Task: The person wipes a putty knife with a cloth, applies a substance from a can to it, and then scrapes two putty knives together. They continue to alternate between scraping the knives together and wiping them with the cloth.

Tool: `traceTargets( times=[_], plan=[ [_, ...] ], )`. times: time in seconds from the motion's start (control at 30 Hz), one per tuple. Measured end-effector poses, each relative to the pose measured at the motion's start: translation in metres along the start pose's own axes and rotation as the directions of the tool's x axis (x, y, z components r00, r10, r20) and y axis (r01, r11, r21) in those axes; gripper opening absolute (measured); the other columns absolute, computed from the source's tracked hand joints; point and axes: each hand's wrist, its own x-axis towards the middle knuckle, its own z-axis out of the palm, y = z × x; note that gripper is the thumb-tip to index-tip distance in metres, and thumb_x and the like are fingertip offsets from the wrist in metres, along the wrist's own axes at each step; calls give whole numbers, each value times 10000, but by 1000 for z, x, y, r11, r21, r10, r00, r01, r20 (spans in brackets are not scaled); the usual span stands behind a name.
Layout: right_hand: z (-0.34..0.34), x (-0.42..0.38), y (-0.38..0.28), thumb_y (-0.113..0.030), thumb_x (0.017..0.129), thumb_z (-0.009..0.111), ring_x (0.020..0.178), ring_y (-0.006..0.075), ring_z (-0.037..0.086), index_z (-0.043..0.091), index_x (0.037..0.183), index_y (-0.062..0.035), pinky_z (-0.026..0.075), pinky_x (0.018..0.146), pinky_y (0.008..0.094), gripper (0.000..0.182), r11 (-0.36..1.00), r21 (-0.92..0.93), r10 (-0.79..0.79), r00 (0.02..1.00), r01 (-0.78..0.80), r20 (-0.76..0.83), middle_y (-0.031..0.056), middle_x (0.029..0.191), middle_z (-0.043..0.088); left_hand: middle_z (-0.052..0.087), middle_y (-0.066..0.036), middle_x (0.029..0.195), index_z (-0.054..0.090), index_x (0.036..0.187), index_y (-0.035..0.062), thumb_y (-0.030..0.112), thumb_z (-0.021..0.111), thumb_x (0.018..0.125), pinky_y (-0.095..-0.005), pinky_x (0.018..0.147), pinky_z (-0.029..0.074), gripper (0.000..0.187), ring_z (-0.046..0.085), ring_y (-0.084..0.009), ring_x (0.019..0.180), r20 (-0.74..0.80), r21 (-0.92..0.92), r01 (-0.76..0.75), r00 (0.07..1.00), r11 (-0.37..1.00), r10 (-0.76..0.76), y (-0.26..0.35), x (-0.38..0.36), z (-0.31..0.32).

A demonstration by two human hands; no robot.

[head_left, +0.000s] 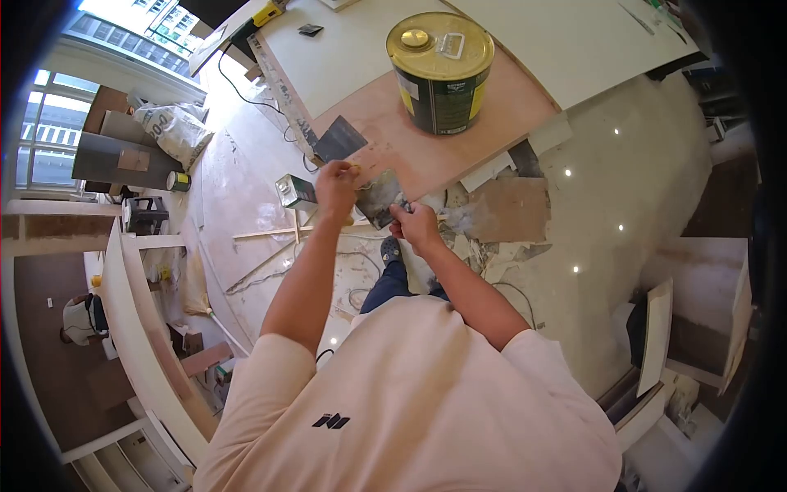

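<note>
The right hand [416, 225] and left hand [336, 187] are both closed on a small grey sheet [380, 198], probably sandpaper or a thin scraper blade, held in the air just off the near edge of the tabletop [492, 115]. The right pinches its lower corner, the left its upper edge. It looks light, thin and somewhat flexible, likely gritty rather than slippery, so edge pinches like these should hold it. A second dark sheet [339, 138] lies near the tabletop's near left corner. The large paint tin [441, 72], lid on, stands well apart, probably heavy. Bare plywood between gives free room; the floor [623, 180] below is littered with offcuts [507, 209].
</note>
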Motion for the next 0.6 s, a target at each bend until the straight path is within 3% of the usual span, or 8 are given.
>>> traceTargets(
  times=[0.07, 0.1, 0.2, 0.23, 0.37, 0.47, 0.57, 0.6],
  plan=[
    [2, -4, 5, -204, 908, 657, 539, 157, 625, 593, 843, 47, 527, 481, 285, 267, 999, 34, -26, 1000, 26, -16, 92, 685, 628, 629, -154, 912, 693, 936, 38, 100, 681, 785, -385, 757, 485, 164, 632, -293, 851, 48, 19, 76, 996, 997, -77, 35, -29, -34],
    [3, -3, 3, -206, 911, 650, 536, 160, 626, 592, 837, 63, 517, 464, 287, 284, 998, 48, -44, 999, 45, -22, 98, 685, 630, 624, -157, 900, 698, 909, 34, 96, 686, 793, -385, 751, 489, 131, 630, -308, 847, 73, 126, -114, 992, 985, 105, 28, -43, -31],
    [10, -11, 0, -228, 910, 650, 539, 160, 619, 597, 840, 60, 524, 486, 283, 301, 984, 153, 92, 995, -88, -24, 97, 684, 630, 595, -136, 835, 704, 877, 29, 123, 740, 778, -375, 719, 478, 142, 606, -286, 794, 80, 152, -232, 972, 961, 222, 3, -61, -9],
    [10, -10, -2, -232, 909, 653, 537, 160, 618, 600, 840, 58, 525, 490, 281, 303, 989, 132, 68, 998, -65, -18, 100, 688, 634, 594, -151, 850, 699, 857, 32, 124, 722, 788, -407, 727, 474, 117, 601, -326, 812, 67, 78, -150, 987, 986, 145, 1, -62, -5],
    [9, -5, 3, -248, 905, 660, 529, 163, 619, 608, 840, 56, 528, 494, 279, 316, 994, 108, 18, 1000, -18, 1, 116, 692, 647, 592, -157, 876, 683, 821, 15, 97, 674, 804, -430, 745, 472, 85, 598, -365, 848, -25, 278, -189, 979, 942, 204, -5, -31, 7],
    [5, -3, 6, -251, 907, 656, 522, 167, 623, 606, 837, 68, 524, 483, 279, 330, 998, 69, -2, 1000, 2, -7, 130, 682, 650, 594, -174, 852, 705, 838, 51, 93, 656, 788, -438, 728, 472, 81, 613, -355, 846, -80, 289, -120, 986, 950, 149, 7, -4, 11],
    [7, 0, 4, -252, 910, 651, 519, 169, 623, 600, 830, 86, 519, 471, 279, 351, 1000, 12, -28, 1000, 28, 5, 139, 664, 645, 605, -170, 864, 701, 839, 36, 105, 665, 787, -414, 737, 479, 94, 620, -347, 851, -134, 44, -97, 986, 994, 102, -6, 17, 9],
    [5, 0, 4, -252, 910, 649, 519, 170, 623, 597, 826, 92, 517, 467, 279, 359, 1000, -10, -26, 1000, 26, 8, 141, 657, 642, 610, -167, 867, 699, 839, 31, 111, 667, 791, -407, 741, 481, 99, 622, -344, 851, -99, 80, -141, 984, 987, 148, -1, 16, 2]
  ],
)
